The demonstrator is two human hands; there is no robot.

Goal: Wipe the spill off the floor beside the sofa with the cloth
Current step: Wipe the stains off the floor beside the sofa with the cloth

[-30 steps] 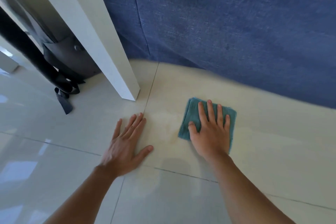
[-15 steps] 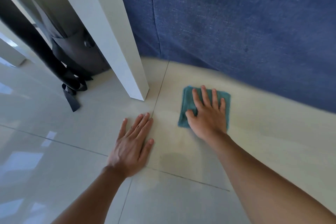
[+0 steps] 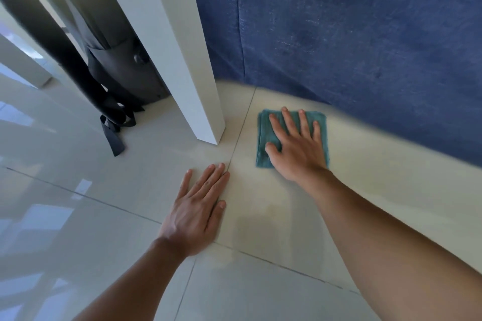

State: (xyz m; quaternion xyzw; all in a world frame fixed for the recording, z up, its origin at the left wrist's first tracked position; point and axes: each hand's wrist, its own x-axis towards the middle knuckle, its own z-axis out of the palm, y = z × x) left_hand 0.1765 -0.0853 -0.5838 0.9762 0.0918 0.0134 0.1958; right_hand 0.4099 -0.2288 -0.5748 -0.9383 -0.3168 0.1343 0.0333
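Note:
A folded teal cloth [image 3: 264, 135] lies flat on the pale tiled floor [image 3: 260, 219] close to the base of the blue sofa [image 3: 352, 41]. My right hand [image 3: 297, 150] presses down on the cloth with fingers spread, covering most of it. My left hand [image 3: 198, 211] rests palm-down on the tiles to the lower left of the cloth, fingers together, holding nothing. A faint dull smear shows on the tile between the two hands; I cannot make out any clear liquid.
A white table leg [image 3: 182, 60] stands just left of the cloth. Behind it sits a dark grey bag [image 3: 117, 65] with black straps [image 3: 114, 135] trailing on the floor. The sofa front blocks the far side.
My right hand has pushed the cloth away from me, toward the sofa base and closer to the table leg. My left hand has stayed planted on the tiles.

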